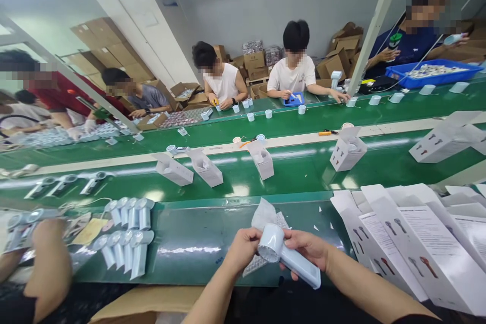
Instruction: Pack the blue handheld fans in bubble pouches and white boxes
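A light-blue handheld device (299, 265), with a round drum-shaped head and a straight handle, is between my two hands over the near bench. It looks like a small fan. My left hand (245, 245) grips the rim of its head, fingers closed. The handle lies in my right hand (307, 247), thumb near the neck and fingers underneath. Behind and below the device is a crumpled bubble-wrap bag (264, 214), partly covered by my left hand. I cannot tell whether the left fingers also pinch the bag. Several similar devices (131, 245) stand in two rows to the left.
Flat printed white cartons (410, 233) overlap at the right. On the green conveyor (304, 162) stand several open white boxes (261, 159). A co-worker's arm (51, 263) reaches in at the near left. Across the line, several people handle light-blue parts beside a blue tray (440, 77).
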`<state>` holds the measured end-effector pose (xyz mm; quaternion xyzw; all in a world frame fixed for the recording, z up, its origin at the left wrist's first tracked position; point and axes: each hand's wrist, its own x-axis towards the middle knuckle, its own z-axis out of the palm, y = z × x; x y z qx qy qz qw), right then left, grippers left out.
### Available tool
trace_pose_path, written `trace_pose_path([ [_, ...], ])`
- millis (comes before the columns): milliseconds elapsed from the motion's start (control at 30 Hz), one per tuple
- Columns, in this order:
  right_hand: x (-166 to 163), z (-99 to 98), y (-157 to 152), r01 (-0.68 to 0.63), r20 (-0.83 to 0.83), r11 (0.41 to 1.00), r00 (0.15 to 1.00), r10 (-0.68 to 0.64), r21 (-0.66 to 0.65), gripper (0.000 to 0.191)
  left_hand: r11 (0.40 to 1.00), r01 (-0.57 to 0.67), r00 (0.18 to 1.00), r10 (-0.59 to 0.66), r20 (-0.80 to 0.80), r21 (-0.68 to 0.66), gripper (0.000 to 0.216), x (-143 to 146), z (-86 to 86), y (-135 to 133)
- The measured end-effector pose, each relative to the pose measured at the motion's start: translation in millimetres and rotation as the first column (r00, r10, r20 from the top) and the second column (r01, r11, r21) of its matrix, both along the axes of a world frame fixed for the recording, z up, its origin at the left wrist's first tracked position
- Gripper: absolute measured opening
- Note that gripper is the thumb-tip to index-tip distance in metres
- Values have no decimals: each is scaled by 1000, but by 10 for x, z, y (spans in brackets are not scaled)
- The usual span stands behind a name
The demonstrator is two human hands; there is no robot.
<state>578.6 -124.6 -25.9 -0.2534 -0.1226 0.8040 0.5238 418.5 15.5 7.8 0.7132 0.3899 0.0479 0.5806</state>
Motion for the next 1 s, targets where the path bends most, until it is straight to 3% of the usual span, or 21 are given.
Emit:
trace_pose_path([
  [133, 74, 76, -142, 95, 183, 985, 981, -68, -142, 46, 988, -147, 983, 151, 108, -43, 26, 7, 129, -89],
  [267, 47, 182, -239, 242, 321, 950, 932, -170, -198, 48, 986, -166, 966, 159, 203, 16, 25, 158, 156, -238],
  [367, 28, 303, -282, 288, 323, 943, 920, -224, -168, 77, 990, -128, 969, 113, 222, 54, 26, 282, 169, -281],
  [467, 49, 419, -327, 238, 326, 964, 926, -189, -120, 99, 996, -20, 979, 2, 202, 85, 24, 378, 255, -225],
  [600, 93, 494, -369, 209, 390, 971, 909, -147, -120, 79, 975, 170, 968, -193, 163, 145, 18, 439, 503, -153],
  [667, 104, 500, -387, 267, 433, 955, 882, -187, -130, 63, 900, 283, 929, -343, 137, 333, 18, 399, 596, -175],
  [700, 105, 500, -397, 305, 454, 944, 864, -219, -127, 58, 815, 327, 901, -422, 104, 478, 21, 357, 607, -197],
  [767, 91, 502, -417, 373, 491, 920, 827, -273, -117, 54, 567, 332, 862, -507, 1, 754, 28, 250, 533, -245],
  [800, 74, 504, -425, 400, 509, 910, 809, -294, -111, 54, 453, 302, 868, -494, -46, 839, 30, 198, 449, -262],
  [833, 50, 505, -429, 424, 523, 899, 794, -311, -110, 54, 387, 271, 894, -441, -81, 881, 30, 157, 344, -271],
  [900, -14, 502, -425, 470, 547, 875, 765, -339, -114, 54, 346, 243, 946, -292, -142, 906, 29, 128, 114, -265],
  [1000, -112, 462, -390, 551, 583, 823, 717, -382, -137, 51, 388, 254, 966, -150, -212, 886, 27, 221, -111, -244],
])
